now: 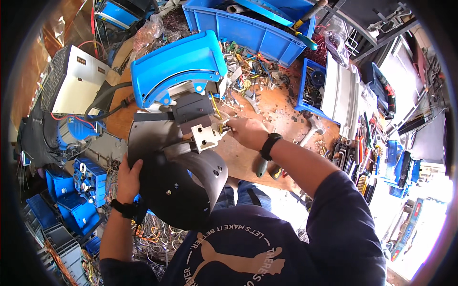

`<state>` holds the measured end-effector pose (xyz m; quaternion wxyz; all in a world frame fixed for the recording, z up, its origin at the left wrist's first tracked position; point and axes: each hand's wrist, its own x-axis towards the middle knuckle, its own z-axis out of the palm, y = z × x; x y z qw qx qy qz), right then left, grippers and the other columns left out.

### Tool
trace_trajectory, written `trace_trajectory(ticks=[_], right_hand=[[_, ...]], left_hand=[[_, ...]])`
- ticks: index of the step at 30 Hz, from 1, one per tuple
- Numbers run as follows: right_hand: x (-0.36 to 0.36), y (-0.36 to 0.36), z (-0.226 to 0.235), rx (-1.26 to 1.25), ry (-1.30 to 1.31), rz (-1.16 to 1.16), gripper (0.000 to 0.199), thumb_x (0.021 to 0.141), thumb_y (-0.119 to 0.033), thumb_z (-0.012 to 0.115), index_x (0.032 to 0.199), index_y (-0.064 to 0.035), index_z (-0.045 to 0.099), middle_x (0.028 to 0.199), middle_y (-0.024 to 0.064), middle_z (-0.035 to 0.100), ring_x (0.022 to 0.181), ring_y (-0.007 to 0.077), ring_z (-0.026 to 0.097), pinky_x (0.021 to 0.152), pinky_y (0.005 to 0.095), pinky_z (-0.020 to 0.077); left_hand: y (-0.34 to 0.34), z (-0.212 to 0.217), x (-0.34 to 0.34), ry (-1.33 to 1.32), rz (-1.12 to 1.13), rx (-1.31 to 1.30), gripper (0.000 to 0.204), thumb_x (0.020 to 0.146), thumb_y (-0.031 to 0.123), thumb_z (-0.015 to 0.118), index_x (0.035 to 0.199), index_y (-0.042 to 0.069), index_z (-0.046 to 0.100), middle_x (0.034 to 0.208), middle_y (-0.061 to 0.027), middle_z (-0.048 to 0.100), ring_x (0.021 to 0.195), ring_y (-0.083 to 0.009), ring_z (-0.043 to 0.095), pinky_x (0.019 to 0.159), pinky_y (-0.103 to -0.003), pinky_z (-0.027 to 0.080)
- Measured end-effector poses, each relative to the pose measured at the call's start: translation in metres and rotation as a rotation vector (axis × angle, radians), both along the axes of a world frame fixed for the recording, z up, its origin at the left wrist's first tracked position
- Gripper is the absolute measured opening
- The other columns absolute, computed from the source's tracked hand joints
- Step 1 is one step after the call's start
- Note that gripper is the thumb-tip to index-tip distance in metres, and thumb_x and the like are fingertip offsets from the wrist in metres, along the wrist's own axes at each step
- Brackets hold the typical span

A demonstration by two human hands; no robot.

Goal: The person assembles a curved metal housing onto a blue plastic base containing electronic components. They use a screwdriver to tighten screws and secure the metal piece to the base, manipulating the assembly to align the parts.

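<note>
In front of me on the bench lies a machine part with a bright blue housing (179, 59), grey metal joints and a large black curved sheet guard (171, 190). My left hand (128, 178) grips the guard's left edge, the thumb on its face and the other fingers mostly hidden. A pale metal bracket (206, 137) with dark holes sits between housing and guard. Against its right side my right hand (250, 133) is closed, fingertips at a small metal fitting (223, 127); what they pinch is too small to make out.
A hammer (312, 131) and a dark-handled tool (261, 167) lie right of my right hand. Loose screws and scraps litter the wooden bench (281, 107). Beyond stands a blue crate (248, 35); a pale metal box (81, 78) is at left. A thick black cable (107, 112) runs to the machine.
</note>
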<state>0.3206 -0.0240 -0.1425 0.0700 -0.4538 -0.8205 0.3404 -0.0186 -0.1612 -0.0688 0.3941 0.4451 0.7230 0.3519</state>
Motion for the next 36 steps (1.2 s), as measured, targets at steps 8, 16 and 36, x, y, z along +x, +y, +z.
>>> trace_trajectory(ticks=[8,16,36], right_hand=[[-0.011,0.023,-0.018,-0.289,-0.025,-0.118,0.039,0.088,-0.033,0.049,0.095,0.0044,0.062,0.087,0.0249,0.063,0.082,0.0369,0.062,0.075,0.0447,0.0469],[-0.007,0.018,-0.007,-0.283,0.001,-0.064,0.039,0.089,-0.035,0.049,0.094,0.0018,0.062,0.088,0.0219,0.063,0.085,0.0374,0.06,0.076,0.0454,0.0457],[0.021,0.022,-0.022,-0.081,-0.046,-0.116,0.029,0.088,-0.031,0.049,0.091,-0.0048,0.063,0.087,0.0186,0.064,0.085,0.0361,0.061,0.073,0.0457,0.0479]], left_hand=[[0.004,0.011,0.012,0.041,-0.011,-0.009,0.037,0.087,0.003,0.051,0.122,-0.005,0.046,0.112,-0.0138,0.059,0.101,-0.0197,0.056,0.09,-0.03,0.042],[0.002,0.008,0.009,-0.019,0.013,-0.027,0.037,0.087,0.003,0.051,0.123,-0.005,0.046,0.114,-0.0133,0.058,0.102,-0.0196,0.055,0.091,-0.03,0.041],[0.0,0.002,-0.002,0.069,-0.038,-0.049,0.041,0.086,0.006,0.052,0.124,-0.005,0.046,0.117,-0.0151,0.056,0.108,-0.0222,0.053,0.095,-0.032,0.038]])
